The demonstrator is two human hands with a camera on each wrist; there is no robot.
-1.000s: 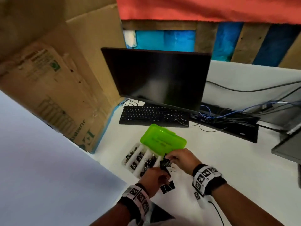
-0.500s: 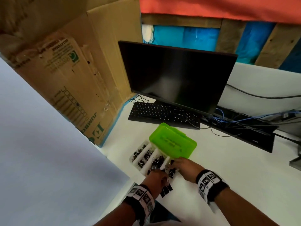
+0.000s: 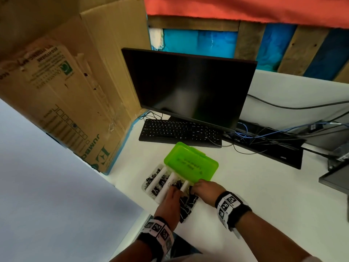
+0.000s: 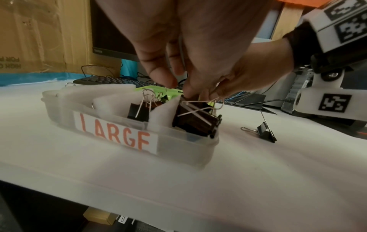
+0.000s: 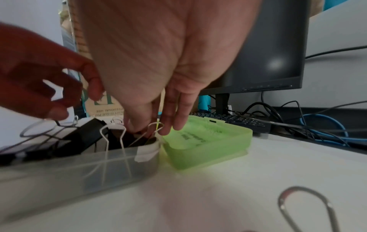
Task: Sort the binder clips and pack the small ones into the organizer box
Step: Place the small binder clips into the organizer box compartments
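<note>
Our right hand (image 3: 204, 189) seems to pinch a black metal binder clip (image 4: 193, 122) in the clear plastic organizer box (image 4: 178, 150); our left hand (image 3: 171, 203) we cannot tell.

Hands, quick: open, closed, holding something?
Left hand: touching large black metal binder clips; grip cannot be told.
Right hand: pinching one of those clips.

Left hand (image 3: 171, 203), right hand (image 3: 204, 190) close together, fingers downward.

Left hand (image 3: 171, 200) and right hand (image 3: 204, 190) meet over binder clips (image 3: 186, 207) in organizer box (image 3: 144, 186).
</note>
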